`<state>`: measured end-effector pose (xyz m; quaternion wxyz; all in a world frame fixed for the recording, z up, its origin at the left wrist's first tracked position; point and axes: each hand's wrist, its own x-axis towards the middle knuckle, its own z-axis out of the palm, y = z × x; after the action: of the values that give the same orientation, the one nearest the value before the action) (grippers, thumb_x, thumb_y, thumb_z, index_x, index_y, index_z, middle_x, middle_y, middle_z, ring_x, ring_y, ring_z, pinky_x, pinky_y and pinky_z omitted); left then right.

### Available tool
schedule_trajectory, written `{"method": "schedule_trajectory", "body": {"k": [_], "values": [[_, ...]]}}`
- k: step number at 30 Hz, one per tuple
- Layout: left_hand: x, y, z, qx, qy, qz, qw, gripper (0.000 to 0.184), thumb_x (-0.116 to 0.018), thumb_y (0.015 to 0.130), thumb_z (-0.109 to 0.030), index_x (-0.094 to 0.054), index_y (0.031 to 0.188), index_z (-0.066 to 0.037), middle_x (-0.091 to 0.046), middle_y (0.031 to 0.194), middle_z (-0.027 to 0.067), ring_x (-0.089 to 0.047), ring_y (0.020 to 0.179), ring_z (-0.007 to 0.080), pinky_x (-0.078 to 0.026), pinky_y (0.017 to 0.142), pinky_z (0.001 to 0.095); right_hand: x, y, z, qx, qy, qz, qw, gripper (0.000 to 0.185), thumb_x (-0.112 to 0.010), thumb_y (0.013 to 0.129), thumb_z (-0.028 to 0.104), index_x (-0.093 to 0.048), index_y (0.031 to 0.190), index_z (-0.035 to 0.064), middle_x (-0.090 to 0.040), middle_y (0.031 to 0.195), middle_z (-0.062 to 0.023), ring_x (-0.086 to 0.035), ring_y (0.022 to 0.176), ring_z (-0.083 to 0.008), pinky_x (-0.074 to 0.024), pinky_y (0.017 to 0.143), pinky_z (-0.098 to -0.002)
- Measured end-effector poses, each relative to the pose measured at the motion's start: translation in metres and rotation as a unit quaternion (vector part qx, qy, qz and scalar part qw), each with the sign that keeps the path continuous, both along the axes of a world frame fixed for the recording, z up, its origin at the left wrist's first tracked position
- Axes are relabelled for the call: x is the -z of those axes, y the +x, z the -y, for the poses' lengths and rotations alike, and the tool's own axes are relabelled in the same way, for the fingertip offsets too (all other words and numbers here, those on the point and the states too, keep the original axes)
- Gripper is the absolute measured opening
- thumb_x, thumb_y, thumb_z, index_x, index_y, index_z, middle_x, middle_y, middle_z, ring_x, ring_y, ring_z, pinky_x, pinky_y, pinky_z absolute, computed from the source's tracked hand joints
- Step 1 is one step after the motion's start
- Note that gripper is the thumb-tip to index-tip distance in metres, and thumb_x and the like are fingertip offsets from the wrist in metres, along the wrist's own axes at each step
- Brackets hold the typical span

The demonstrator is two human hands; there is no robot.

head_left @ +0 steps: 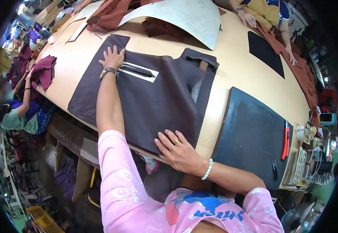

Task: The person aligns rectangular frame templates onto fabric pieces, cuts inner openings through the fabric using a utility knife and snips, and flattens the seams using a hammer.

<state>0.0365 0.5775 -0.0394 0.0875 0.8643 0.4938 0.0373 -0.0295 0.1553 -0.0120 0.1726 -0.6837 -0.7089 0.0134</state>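
A dark brown leather panel [153, 112] lies spread on the table in front of me. My left hand [112, 58] presses flat near its upper left part, fingers spread. Just right of that hand is a white-bordered slot [152, 79] with a dark strip, perhaps a zipper, along it. My right hand [179, 151] rests flat on the near edge of the leather, fingers extended. Toward the right side, a tool with a wooden handle [203, 66] and a grey metal part lies on the leather, partly covered by a fold.
Right of the leather sits a black board [250, 128] bearing a red utility knife [285, 140] and small dark-handled snips [274, 169]. A black sheet [266, 52] and reddish-brown leather [299, 73] lie beyond, near a co-worker's hands. A large pale sheet [176, 17] arches at the back. Another person handles maroon pieces [44, 72] at left.
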Motion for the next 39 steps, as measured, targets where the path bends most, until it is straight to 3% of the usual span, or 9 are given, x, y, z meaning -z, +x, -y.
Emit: {"method": "schedule_trajectory", "body": {"k": [8, 13, 20, 21, 25, 31, 32, 37, 39], "values": [[-0.026, 0.029, 0.003, -0.08, 0.001, -0.019, 0.997, 0.06, -0.048, 0.079, -0.049, -0.06, 0.119, -0.005, -0.051, 0.13, 0.0194, -0.047, 0.121, 0.0358, -0.031, 0.097, 0.0634, -0.001, -0.001, 0.0, 0.003, -0.019, 0.002, 1.0, 0.061, -0.057, 0.084, 0.041, -0.048, 0.126, -0.0015, -0.044, 0.129, -0.0192, -0.042, 0.121, -0.0339, -0.0363, 0.097, -0.0496], [-0.024, 0.034, -0.007, -0.082, 0.067, 0.054, 0.993, 0.048, -0.046, 0.08, -0.034, -0.064, 0.109, -0.001, -0.06, 0.115, 0.0232, -0.059, 0.105, 0.0397, -0.048, 0.087, 0.0483, -0.001, 0.0, 0.0, 0.005, -0.013, -0.012, 1.0, 0.06, -0.057, 0.084, 0.041, -0.048, 0.126, -0.0018, -0.044, 0.129, -0.0196, -0.042, 0.121, -0.0346, -0.0367, 0.097, -0.0506], [-0.01, 0.028, -0.042, -0.184, -0.018, 0.208, 0.961, 0.059, -0.028, 0.093, -0.044, -0.061, 0.114, 0.0, -0.057, 0.119, 0.0247, -0.052, 0.114, 0.0404, -0.037, 0.098, 0.0488, 0.002, 0.002, -0.002, 0.009, -0.014, -0.027, 0.999, 0.06, -0.057, 0.084, 0.04, -0.047, 0.127, -0.0005, -0.045, 0.128, -0.0199, -0.041, 0.121, -0.035, -0.0346, 0.099, -0.0506], [-0.024, 0.026, -0.023, -0.164, -0.082, 0.223, 0.957, 0.067, -0.019, 0.095, -0.05, -0.051, 0.127, 0.0, -0.049, 0.131, 0.0229, -0.043, 0.122, 0.0414, -0.027, 0.105, 0.0485, 0.001, 0.003, -0.002, 0.013, -0.011, -0.045, 0.999, 0.061, -0.058, 0.084, 0.04, -0.046, 0.128, -0.0002, -0.045, 0.128, -0.0199, -0.041, 0.121, -0.035, -0.0343, 0.099, -0.0504], [-0.005, 0.026, -0.033, 0.036, -0.009, 0.392, 0.919, 0.065, -0.019, 0.096, -0.05, -0.028, 0.142, -0.005, -0.032, 0.145, 0.0172, -0.032, 0.13, 0.0404, -0.024, 0.107, 0.0481, -0.009, 0.011, -0.002, 0.001, 0.07, -0.108, 0.992, 0.066, -0.061, 0.08, 0.041, -0.044, 0.13, 0.0015, -0.044, 0.129, -0.0197, -0.042, 0.12, -0.035, -0.0343, 0.099, -0.0495], [-0.02, -0.025, 0.089, 0.328, 0.157, 0.211, 0.907, 0.056, -0.034, 0.098, -0.039, -0.032, 0.139, 0.0, -0.034, 0.142, 0.0218, -0.027, 0.133, 0.0403, -0.024, 0.106, 0.0522, -0.025, 0.061, 0.007, 0.302, 0.194, -0.227, 0.905, 0.064, -0.061, 0.083, 0.034, -0.039, 0.13, -0.0037, -0.048, 0.117, -0.0225, -0.05, 0.107, -0.0345, -0.0413, 0.088, -0.0402], [-0.041, -0.034, 0.138, 0.296, 0.079, 0.233, 0.923, 0.056, -0.035, 0.098, -0.038, -0.031, 0.139, 0.0, -0.034, 0.142, 0.0218, -0.027, 0.133, 0.039, -0.024, 0.107, 0.0516, -0.032, 0.067, 0.007, 0.356, 0.159, -0.312, 0.867, 0.065, -0.06, 0.085, 0.035, -0.038, 0.131, -0.0055, -0.048, 0.116, -0.0232, -0.05, 0.105, -0.034, -0.0422, 0.086, -0.0383], [-0.004, -0.046, 0.202, 0.338, 0.141, 0.218, 0.905, 0.054, -0.038, 0.097, -0.036, -0.035, 0.137, 0.001, -0.034, 0.142, 0.0204, -0.03, 0.133, 0.0366, -0.025, 0.105, 0.0536, -0.043, 0.079, -0.013, 0.387, 0.008, -0.353, 0.852, 0.079, -0.065, 0.079, 0.04, -0.033, 0.131, -0.0096, -0.062, 0.07, -0.0236, -0.063, 0.074, -0.0408, -0.0475, 0.07, -0.0449], [0.012, -0.047, 0.205, 0.334, 0.137, 0.192, 0.913, 0.054, -0.039, 0.096, -0.036, -0.035, 0.137, -0.001, -0.033, 0.143, 0.0201, -0.029, 0.133, 0.0358, -0.025, 0.105, 0.0546, -0.031, 0.086, -0.027, 0.329, 0.04, -0.379, 0.864, 0.075, -0.064, 0.079, 0.033, -0.032, 0.133, -0.0076, -0.063, 0.077, -0.0259, -0.062, 0.08, -0.0424, -0.047, 0.075, -0.0455]]}}
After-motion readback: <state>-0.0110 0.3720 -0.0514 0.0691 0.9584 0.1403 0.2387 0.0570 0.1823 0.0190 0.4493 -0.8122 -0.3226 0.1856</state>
